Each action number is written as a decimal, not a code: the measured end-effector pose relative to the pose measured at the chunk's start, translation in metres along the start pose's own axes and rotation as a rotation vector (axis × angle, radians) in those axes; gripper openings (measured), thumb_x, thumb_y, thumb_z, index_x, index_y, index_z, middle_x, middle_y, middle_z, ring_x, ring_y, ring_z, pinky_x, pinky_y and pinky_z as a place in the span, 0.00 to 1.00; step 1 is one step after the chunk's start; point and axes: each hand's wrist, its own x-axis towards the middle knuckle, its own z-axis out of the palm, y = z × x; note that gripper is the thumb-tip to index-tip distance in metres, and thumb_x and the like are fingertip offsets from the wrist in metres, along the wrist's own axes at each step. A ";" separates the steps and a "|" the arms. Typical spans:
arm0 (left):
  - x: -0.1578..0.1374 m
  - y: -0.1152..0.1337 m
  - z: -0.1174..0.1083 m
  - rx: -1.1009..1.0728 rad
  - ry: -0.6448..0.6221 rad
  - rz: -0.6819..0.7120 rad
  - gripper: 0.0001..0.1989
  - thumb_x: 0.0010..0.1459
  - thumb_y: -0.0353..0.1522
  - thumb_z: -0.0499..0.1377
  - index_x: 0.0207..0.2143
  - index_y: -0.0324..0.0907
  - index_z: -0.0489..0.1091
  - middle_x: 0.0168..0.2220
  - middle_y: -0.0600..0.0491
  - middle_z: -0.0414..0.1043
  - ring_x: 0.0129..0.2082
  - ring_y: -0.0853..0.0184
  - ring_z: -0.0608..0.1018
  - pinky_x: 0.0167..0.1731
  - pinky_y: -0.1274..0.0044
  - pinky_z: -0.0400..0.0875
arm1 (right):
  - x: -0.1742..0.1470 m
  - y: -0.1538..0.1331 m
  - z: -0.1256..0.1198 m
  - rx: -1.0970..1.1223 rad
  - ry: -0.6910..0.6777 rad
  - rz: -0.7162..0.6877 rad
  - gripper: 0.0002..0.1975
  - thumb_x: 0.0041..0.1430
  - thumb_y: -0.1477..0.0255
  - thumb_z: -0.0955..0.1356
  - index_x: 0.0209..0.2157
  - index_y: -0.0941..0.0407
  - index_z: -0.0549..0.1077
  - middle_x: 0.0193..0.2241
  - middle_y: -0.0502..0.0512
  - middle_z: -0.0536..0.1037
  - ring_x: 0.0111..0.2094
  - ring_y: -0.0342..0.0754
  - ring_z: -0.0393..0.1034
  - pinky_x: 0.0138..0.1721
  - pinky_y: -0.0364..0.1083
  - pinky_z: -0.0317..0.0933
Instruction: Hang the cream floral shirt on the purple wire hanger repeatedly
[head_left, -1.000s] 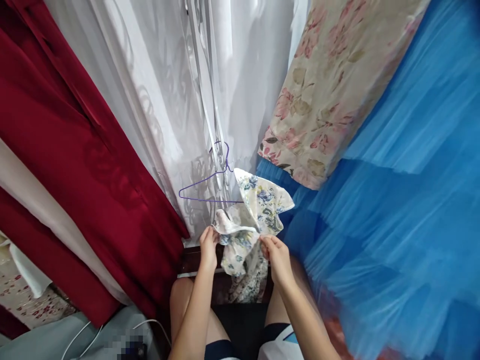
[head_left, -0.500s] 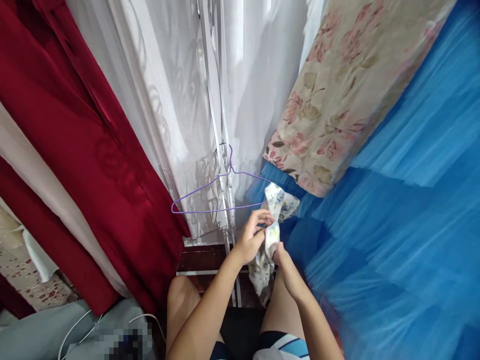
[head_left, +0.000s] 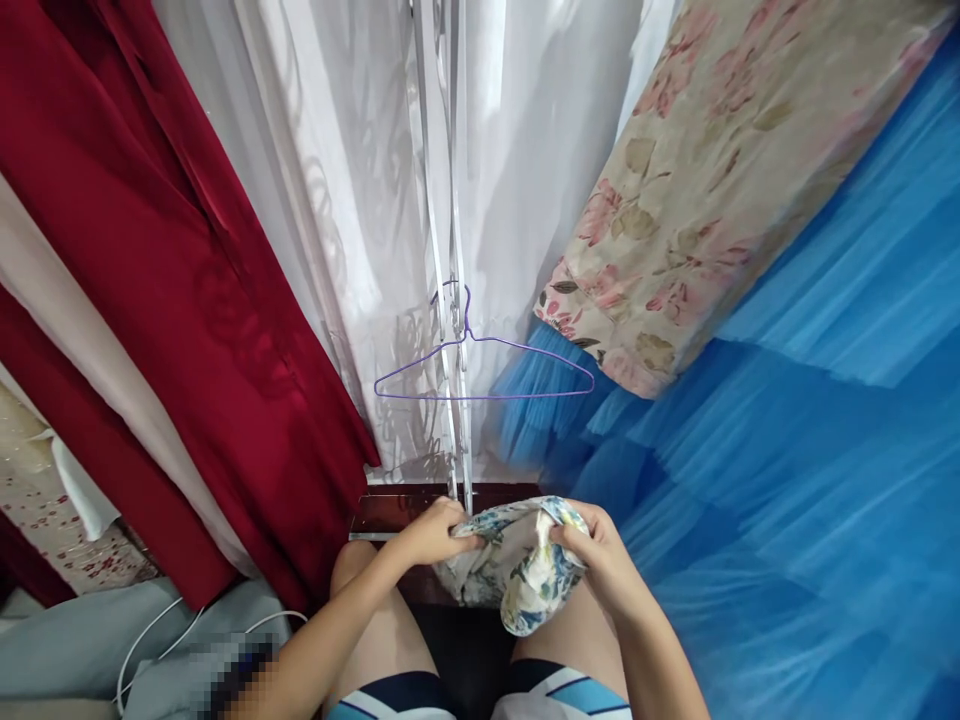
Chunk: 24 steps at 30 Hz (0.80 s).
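Stretched between both hands above my lap is a white cloth garment with a blue and yellow floral print. My left hand pinches its left edge. On the other side, my right hand grips the bunched upper right part, thumb on top. The garment is crumpled, so its exact kind does not show. Beyond it a purple wire hanger hangs bare from a white metal stand, apart from both hands.
Red curtains hang at left, white lace curtains behind the stand. A floral cloth and blue tulle hang at right. White cables lie on a grey cushion at lower left.
The floral garment has come off the hanger's right end and down toward my lap. My hands have moved lower and farther apart, spreading it. The hanger now hangs level.
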 end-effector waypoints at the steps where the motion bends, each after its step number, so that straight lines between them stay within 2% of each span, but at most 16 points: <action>1: -0.008 -0.009 -0.015 0.127 0.012 0.018 0.15 0.47 0.42 0.68 0.17 0.44 0.70 0.26 0.50 0.70 0.36 0.58 0.71 0.45 0.69 0.62 | 0.002 -0.001 -0.001 0.010 0.025 -0.023 0.07 0.47 0.67 0.71 0.24 0.57 0.73 0.19 0.51 0.71 0.20 0.46 0.61 0.22 0.44 0.53; 3: -0.022 -0.024 -0.050 0.352 0.046 -0.001 0.11 0.49 0.39 0.66 0.20 0.45 0.73 0.31 0.49 0.72 0.40 0.57 0.71 0.48 0.68 0.60 | 0.007 -0.003 -0.003 0.001 0.079 -0.078 0.06 0.47 0.68 0.70 0.22 0.56 0.72 0.18 0.50 0.69 0.19 0.44 0.57 0.21 0.44 0.50; 6: -0.033 -0.029 -0.108 0.484 0.215 -0.116 0.03 0.50 0.33 0.63 0.29 0.47 0.77 0.39 0.49 0.73 0.46 0.56 0.70 0.53 0.66 0.56 | 0.018 -0.010 0.002 -0.145 0.076 -0.137 0.06 0.48 0.72 0.68 0.20 0.56 0.69 0.17 0.49 0.66 0.20 0.43 0.55 0.22 0.43 0.48; 8: -0.029 -0.022 -0.142 0.430 0.339 -0.136 0.07 0.51 0.30 0.61 0.33 0.47 0.77 0.41 0.50 0.74 0.48 0.56 0.70 0.55 0.66 0.54 | 0.030 -0.014 0.011 -0.262 0.051 -0.168 0.06 0.50 0.73 0.68 0.21 0.57 0.69 0.19 0.48 0.66 0.22 0.42 0.56 0.24 0.43 0.48; 10: -0.016 -0.009 -0.171 0.265 0.464 -0.125 0.05 0.51 0.29 0.61 0.31 0.46 0.75 0.36 0.51 0.74 0.45 0.57 0.71 0.54 0.67 0.56 | 0.049 -0.019 0.022 -0.320 0.051 -0.200 0.02 0.51 0.73 0.67 0.27 0.57 0.72 0.21 0.48 0.68 0.23 0.43 0.57 0.25 0.42 0.49; 11: -0.007 -0.001 -0.183 0.167 0.524 -0.120 0.03 0.51 0.30 0.61 0.30 0.45 0.74 0.33 0.52 0.73 0.42 0.58 0.72 0.53 0.68 0.58 | 0.061 -0.021 0.027 -0.333 0.062 -0.215 0.06 0.51 0.73 0.67 0.33 0.56 0.74 0.21 0.48 0.68 0.22 0.43 0.57 0.24 0.42 0.49; 13: 0.013 0.014 -0.203 0.061 0.603 -0.111 0.01 0.53 0.31 0.61 0.30 0.44 0.73 0.30 0.53 0.73 0.38 0.60 0.72 0.50 0.70 0.61 | 0.089 -0.027 0.033 -0.380 0.093 -0.252 0.20 0.50 0.72 0.67 0.47 0.56 0.74 0.20 0.45 0.67 0.21 0.42 0.55 0.23 0.42 0.48; 15: 0.032 0.028 -0.216 0.035 0.647 -0.089 0.04 0.55 0.32 0.60 0.34 0.44 0.72 0.32 0.54 0.73 0.39 0.61 0.72 0.49 0.73 0.62 | 0.120 -0.033 0.034 -0.472 0.161 -0.303 0.28 0.50 0.70 0.67 0.55 0.57 0.71 0.16 0.42 0.62 0.18 0.42 0.50 0.22 0.42 0.45; 16: 0.040 0.035 -0.219 0.031 0.653 -0.063 0.05 0.56 0.32 0.59 0.37 0.44 0.72 0.34 0.54 0.73 0.39 0.62 0.73 0.49 0.74 0.62 | 0.134 -0.036 0.032 -0.533 0.204 -0.330 0.27 0.50 0.69 0.67 0.54 0.58 0.72 0.15 0.42 0.61 0.18 0.42 0.50 0.23 0.43 0.46; 19: 0.056 0.055 -0.215 0.005 0.610 0.056 0.08 0.58 0.33 0.58 0.41 0.43 0.73 0.38 0.53 0.74 0.41 0.63 0.73 0.48 0.76 0.62 | 0.165 -0.041 0.021 -0.728 0.275 -0.381 0.16 0.52 0.65 0.65 0.38 0.59 0.78 0.17 0.48 0.67 0.20 0.44 0.55 0.26 0.44 0.49; 21: 0.063 0.066 -0.205 -0.013 0.565 0.121 0.08 0.58 0.33 0.58 0.39 0.43 0.73 0.38 0.53 0.74 0.42 0.62 0.73 0.48 0.77 0.63 | 0.170 -0.039 0.015 -0.829 0.266 -0.400 0.14 0.55 0.63 0.64 0.26 0.58 0.75 0.18 0.50 0.69 0.22 0.45 0.57 0.26 0.44 0.49; 23: 0.069 0.076 -0.195 0.019 0.531 0.168 0.07 0.57 0.34 0.59 0.36 0.42 0.74 0.35 0.53 0.73 0.41 0.62 0.73 0.46 0.77 0.63 | 0.164 -0.034 0.012 -0.873 0.247 -0.416 0.16 0.57 0.63 0.63 0.22 0.57 0.73 0.17 0.50 0.68 0.22 0.45 0.57 0.25 0.44 0.48; 24: 0.071 0.079 -0.191 0.056 0.511 0.198 0.07 0.57 0.34 0.59 0.35 0.42 0.74 0.34 0.54 0.73 0.39 0.63 0.72 0.45 0.78 0.63 | 0.157 -0.031 0.011 -0.878 0.250 -0.426 0.16 0.58 0.63 0.62 0.24 0.57 0.74 0.17 0.50 0.68 0.21 0.45 0.57 0.25 0.44 0.49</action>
